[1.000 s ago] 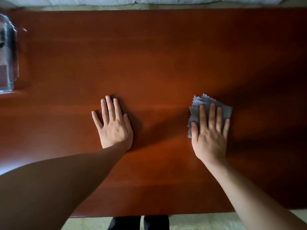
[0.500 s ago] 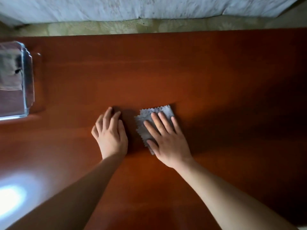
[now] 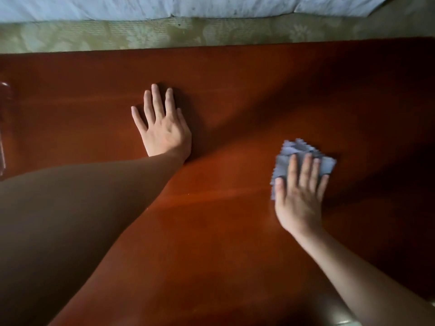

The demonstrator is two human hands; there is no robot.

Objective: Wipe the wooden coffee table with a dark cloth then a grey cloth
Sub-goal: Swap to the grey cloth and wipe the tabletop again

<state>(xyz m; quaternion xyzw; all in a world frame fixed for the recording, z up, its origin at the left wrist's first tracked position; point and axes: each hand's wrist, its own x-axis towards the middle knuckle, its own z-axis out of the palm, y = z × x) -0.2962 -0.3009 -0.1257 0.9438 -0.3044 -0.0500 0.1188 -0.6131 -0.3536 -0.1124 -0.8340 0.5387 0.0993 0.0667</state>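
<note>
Wooden coffee table point(image 3: 235, 90): reddish-brown and glossy, filling most of the view; far edge running straight across near the top, near edge showing only at the lower right.
White fabric point(image 3: 164, 5): along the very top, well beyond the far edge.
Floor covering point(image 3: 141, 34): pale green and patterned, a strip between the white fabric and the far edge of the table.
Left forearm point(image 3: 94, 196): in shade, reaching in from the near left side and crossing the table towards its middle.
Left hand point(image 3: 164, 128): palm down on bare wood, fingers straight and slightly spread, pointing at the far edge; left of centre, closer to the far edge than the other hand; holding nothing, well apart from the cloth.
Right hand point(image 3: 299, 198): palm down, fingers straight and close together, pressing on the cloth; right of centre, roughly midway between far and near edges; slightly blurred.
Grey cloth point(image 3: 294, 149): small, rumpled, zigzag-cut edges; flat on the wood under the right fingers, its far part and left edge sticking out past fingertips and thumb.
Clear object point(image 3: 3, 128): a sliver at the table's left edge, cut off by the frame; kind not discernible.
</note>
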